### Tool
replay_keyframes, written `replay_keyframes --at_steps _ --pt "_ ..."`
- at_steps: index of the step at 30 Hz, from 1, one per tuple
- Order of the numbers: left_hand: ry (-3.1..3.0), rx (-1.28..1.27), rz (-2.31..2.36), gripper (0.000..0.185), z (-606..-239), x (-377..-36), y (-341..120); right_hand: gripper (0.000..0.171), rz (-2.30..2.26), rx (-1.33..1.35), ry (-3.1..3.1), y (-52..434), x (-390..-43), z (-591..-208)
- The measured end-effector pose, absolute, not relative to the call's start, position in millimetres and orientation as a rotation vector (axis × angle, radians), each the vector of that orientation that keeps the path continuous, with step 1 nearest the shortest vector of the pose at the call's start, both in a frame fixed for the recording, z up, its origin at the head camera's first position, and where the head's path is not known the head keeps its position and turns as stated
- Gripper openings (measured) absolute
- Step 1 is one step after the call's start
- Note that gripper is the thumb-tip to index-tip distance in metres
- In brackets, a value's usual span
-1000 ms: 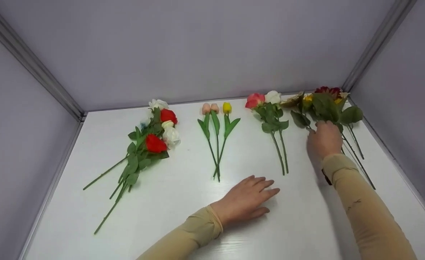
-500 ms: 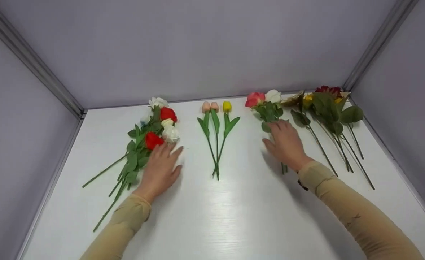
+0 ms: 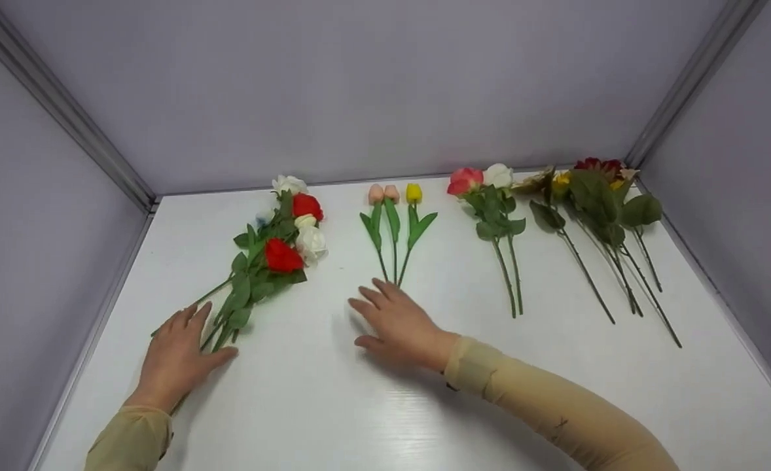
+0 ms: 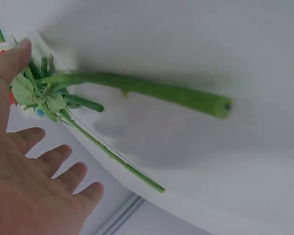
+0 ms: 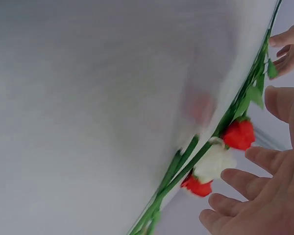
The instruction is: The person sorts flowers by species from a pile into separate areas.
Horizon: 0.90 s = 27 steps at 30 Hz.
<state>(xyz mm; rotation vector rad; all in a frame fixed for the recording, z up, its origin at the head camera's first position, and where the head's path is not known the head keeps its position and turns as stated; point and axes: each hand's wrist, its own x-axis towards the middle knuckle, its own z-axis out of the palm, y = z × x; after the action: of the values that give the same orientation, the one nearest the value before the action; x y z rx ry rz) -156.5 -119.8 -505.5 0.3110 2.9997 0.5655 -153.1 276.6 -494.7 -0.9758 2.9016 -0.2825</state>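
My left hand [image 3: 175, 358] is over the lower stems of the left bunch, its fingers spread and the thumb apart. Red roses [image 3: 283, 256], white roses [image 3: 311, 243] and leafy green stems [image 4: 152, 90] make up that bunch. My right hand [image 3: 398, 327] hovers at the lower stems of three tulips, fingers extended with nothing between them. Two of these are pink tulips [image 3: 376, 194] and one is a yellow tulip [image 3: 413, 193]; their stem ends are hidden behind the hand. In the right wrist view the right fingers [image 5: 245, 183] are straight and apart.
Right of the tulips lie a pink rose [image 3: 466, 181] and a white rose [image 3: 498, 176]. Dark red and yellow flowers with big leaves [image 3: 593, 196] lie at the far right. Grey panels [image 3: 385, 91] enclose the white table [image 3: 333, 405] at the back and sides.
My right hand has moved left from the far-right flowers, past the pink and white roses, to the tulips. My left hand has moved left from mid-table to the left bunch's stems.
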Motion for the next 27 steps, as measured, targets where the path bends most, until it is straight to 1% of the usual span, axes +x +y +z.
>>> replay_keyframes --at_steps 3,6,8,12,15,18,22,27 --pt "2.943 0.253 0.558 0.093 -503.1 -145.4 -132.6 0.069 -0.288 -1.08 2.846 248.6 -145.4 -493.2" --pt "2.902 0.206 0.563 0.084 -501.1 -138.0 -142.5 0.069 -0.308 -1.157 2.819 224.2 -140.1 -492.4" --pt "2.868 0.176 0.57 0.076 -499.1 -136.0 -145.8 0.068 -0.315 -1.192 2.812 210.3 -138.2 -491.6" --pt "2.798 0.131 0.595 0.053 -497.2 -134.1 -146.3 0.068 -0.299 -1.23 2.797 190.2 -134.7 -491.7" --pt "2.758 0.098 0.622 0.037 -496.5 -135.5 -142.9 0.067 -0.275 -1.237 2.79 183.3 -132.6 -493.2" --pt "2.734 0.051 0.643 0.026 -495.7 -136.4 -138.8 0.066 -0.254 -1.239 2.793 182.6 -131.3 -495.5" --pt "2.742 0.026 0.628 0.018 -494.1 -135.2 -136.0 0.064 -0.247 -1.251 2.801 186.9 -131.0 -497.9" --pt "2.761 0.068 0.602 0.02 -492.9 -135.0 -135.2 0.062 -0.252 -1.239 2.813 193.7 -132.8 -498.3"
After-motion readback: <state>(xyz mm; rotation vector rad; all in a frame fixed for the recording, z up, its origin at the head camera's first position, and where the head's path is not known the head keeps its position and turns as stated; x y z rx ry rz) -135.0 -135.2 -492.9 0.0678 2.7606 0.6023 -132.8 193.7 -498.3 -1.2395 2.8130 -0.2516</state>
